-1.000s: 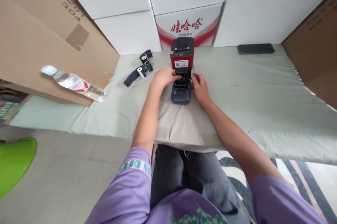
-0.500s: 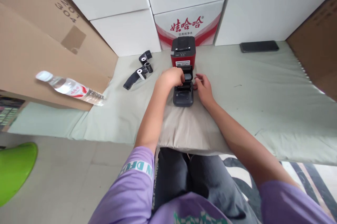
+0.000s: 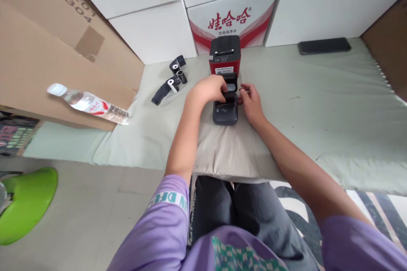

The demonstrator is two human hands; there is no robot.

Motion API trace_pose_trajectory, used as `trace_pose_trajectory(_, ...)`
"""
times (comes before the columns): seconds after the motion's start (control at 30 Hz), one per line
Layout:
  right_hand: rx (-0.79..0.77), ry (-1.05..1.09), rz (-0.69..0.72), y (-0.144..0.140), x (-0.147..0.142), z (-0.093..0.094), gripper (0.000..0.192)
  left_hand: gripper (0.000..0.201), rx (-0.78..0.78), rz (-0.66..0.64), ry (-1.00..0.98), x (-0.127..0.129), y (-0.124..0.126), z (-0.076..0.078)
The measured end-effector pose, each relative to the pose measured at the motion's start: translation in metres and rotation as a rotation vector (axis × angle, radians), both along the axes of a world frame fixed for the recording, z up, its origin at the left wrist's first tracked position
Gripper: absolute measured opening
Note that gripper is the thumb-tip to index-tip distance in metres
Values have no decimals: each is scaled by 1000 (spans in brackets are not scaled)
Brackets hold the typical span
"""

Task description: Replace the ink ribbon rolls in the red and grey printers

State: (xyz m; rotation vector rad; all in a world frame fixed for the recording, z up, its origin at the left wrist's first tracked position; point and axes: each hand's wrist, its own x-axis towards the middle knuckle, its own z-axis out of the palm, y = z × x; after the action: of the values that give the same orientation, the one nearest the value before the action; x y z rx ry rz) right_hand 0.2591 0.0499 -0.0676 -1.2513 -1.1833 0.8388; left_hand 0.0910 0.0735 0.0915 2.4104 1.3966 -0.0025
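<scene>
A small dark label printer (image 3: 225, 115) lies on the cloth-covered surface with its lid raised, and a pale grey piece shows inside the opening. From the left, my left hand (image 3: 210, 88) reaches into it, thumb and fingers curled at the compartment; whatever is between the fingertips is hidden. My right hand (image 3: 252, 102) rests at the printer's right side, fingers loosely bent and apart, holding nothing visible. Right behind the raised lid stands a red and black receipt printer (image 3: 225, 57).
Black ribbon rolls with white cores (image 3: 171, 84) lie to the left. A water bottle (image 3: 92, 104) lies near a cardboard box (image 3: 63, 67). White cartons (image 3: 165, 29) line the back, and a dark flat slab (image 3: 324, 46) lies at back right. A green stool (image 3: 32, 207) stands lower left.
The view has shifted slightly. My left thumb and fingers have moved a little within the opening and show more apart. My right hand stays beside the label printer.
</scene>
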Motion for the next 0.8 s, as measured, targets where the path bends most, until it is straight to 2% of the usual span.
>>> trace_pose_trajectory(0.1, 1, 26, -10, 0, -1, 0, 55, 25, 56, -40, -239, -31, -6, 25)
trace_pose_trajectory(0.17, 2, 15, -7, 0, -1, 0, 56, 28, 95, 23, -354, -53, -10, 37)
trace_pose_trajectory(0.23, 2, -6, 4, -1, -1, 1, 55, 32, 164, 108, -414, -75, -9, 39)
trace_pose_trajectory(0.3, -5, -13, 13, -1, -1, 2, 54, 38, 223, 168, -461, -95, 0, 30)
trace_pose_trajectory(0.37, -8, -7, 10, -2, -1, 3, 55, 39, 266, 235, -587, -112, 15, 14)
trace_pose_trajectory(0.47, -5, 30, -7, -3, -1, 5, 56, 42, 335, 420, -856, -130, 40, -11)
trace_pose_trajectory(0.53, -2, 52, -12, -4, -1, 6, 57, 39, 356, 527, -950, -136, 53, -25)
trace_pose_trajectory(0.67, -3, 63, -22, -3, -2, 6, 57, 39, 418, 665, -952, -137, 64, -42)
trace_pose_trajectory(0.8, -10, 52, -15, -2, -1, 6, 52, 49, 445, 772, -939, -132, 70, -51)
